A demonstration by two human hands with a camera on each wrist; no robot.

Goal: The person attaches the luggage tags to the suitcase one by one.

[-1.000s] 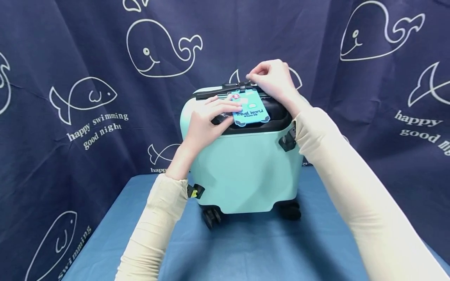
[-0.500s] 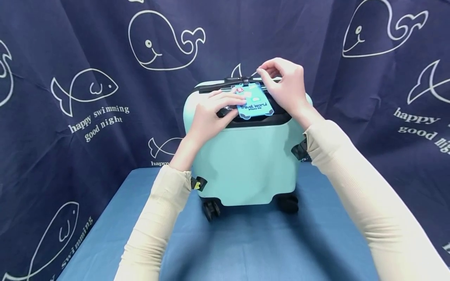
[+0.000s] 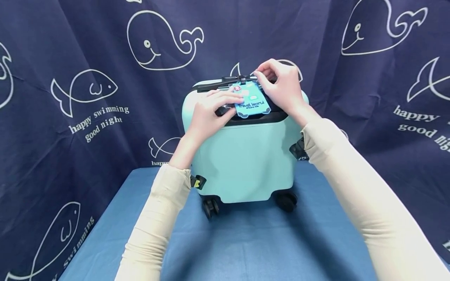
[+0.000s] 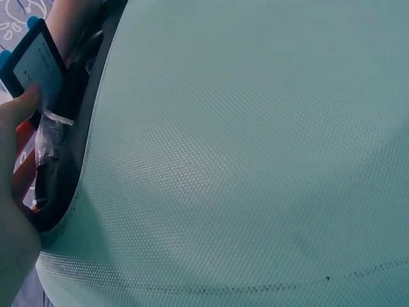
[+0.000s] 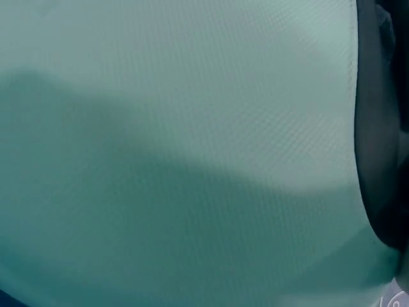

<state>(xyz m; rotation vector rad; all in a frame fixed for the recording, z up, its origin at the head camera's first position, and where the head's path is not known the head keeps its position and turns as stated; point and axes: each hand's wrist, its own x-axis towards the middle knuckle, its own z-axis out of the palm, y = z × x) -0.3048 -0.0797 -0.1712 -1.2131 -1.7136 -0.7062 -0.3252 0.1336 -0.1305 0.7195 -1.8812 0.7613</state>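
Note:
A mint-green suitcase stands upright on its black wheels. At its top hangs a blue luggage tag printed "Travel World", fixed by a black strap near the black handle area. My left hand holds the tag's left edge between thumb and fingers; the left wrist view shows a digit against the tag. Above the tag's right side, my right hand pinches what looks like the thin end of the strap. The right wrist view shows mostly the suitcase shell, with the pinching fingers out of sight.
The suitcase stands on a blue cloth-covered table. Close behind it hangs a dark blue curtain with white whale and fish drawings. Clear plastic wrap covers part of the black handle in the left wrist view.
The right hand first shifted right, away from the strap's fastening, then came slightly back left. My left hand has kept its hold on the luggage tag. The head view has tilted a little.

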